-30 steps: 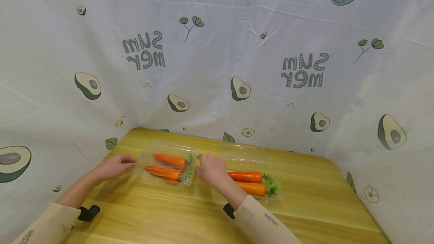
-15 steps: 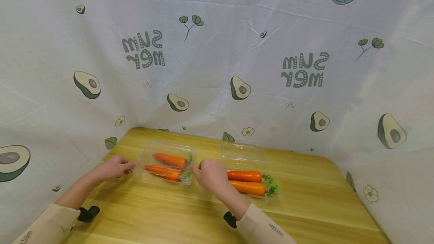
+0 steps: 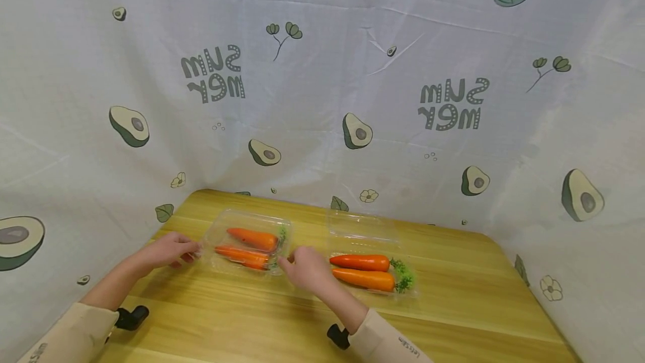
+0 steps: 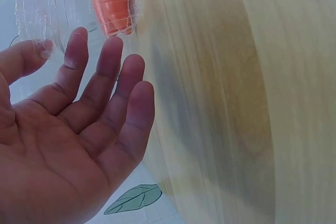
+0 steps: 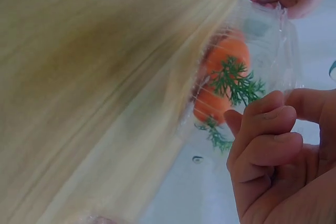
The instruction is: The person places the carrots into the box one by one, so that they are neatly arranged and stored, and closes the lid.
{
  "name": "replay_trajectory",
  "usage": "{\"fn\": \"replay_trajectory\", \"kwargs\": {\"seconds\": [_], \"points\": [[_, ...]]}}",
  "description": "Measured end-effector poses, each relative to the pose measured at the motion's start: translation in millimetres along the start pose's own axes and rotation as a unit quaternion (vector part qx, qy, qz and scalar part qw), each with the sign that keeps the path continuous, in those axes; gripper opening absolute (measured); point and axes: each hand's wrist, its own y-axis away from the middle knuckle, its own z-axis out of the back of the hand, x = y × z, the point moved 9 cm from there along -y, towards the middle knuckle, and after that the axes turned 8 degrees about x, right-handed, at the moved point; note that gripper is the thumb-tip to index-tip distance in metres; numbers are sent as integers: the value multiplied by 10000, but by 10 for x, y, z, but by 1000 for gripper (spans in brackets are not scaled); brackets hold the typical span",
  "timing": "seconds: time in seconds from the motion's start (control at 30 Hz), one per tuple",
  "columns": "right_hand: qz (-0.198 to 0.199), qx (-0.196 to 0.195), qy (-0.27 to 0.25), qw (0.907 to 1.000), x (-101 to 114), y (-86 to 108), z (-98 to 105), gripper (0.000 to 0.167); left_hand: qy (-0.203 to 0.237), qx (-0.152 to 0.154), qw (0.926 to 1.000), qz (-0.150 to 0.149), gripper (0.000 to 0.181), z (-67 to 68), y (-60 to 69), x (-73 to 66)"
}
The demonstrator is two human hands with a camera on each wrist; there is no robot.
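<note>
A clear plastic clamshell container with two carrots, an upper carrot and a lower carrot, rests on the table at left. Its lid lies over them; whether every edge is snapped cannot be told. At the container's left edge, my left hand touches the plastic with thumb and fingertips, the fingers loosely spread in the left wrist view. My right hand pinches the front right corner between thumb and forefinger. In the right wrist view its other fingers are curled, near the green carrot tops.
A second container, its clear lid raised at the back, stands to the right. It holds a red-orange carrot and an orange carrot with green tops. A printed cloth hangs behind the wooden table.
My right hand has slid along the container's right side toward its front corner, uncovering the tips of the other carrots. My left hand has stayed at the left edge.
</note>
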Motion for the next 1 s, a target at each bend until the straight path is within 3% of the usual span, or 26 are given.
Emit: {"fn": "replay_trajectory", "kwargs": {"seconds": [0.3, 0.5, 0.67, 1.0], "points": [[-116, 431, -1045, 9935, -94, -14, -127, 51, 85, 51, 9999, 32, 37, -12, -18, 49], [-307, 743, -2180, 9726, -133, -16, -245, 42, 118, 130, 9998, -62, 38, -16, -21, 56], [-306, 736, -2589, 9626, -124, -23, -287, 42, 99, 390, 9988, -284, 40, -42, -19, 28], [-443, 635, -3035, 9497, -153, -31, -335, 35, 277, 223, 9992, 165, 34, -80, 7, 58]]}}
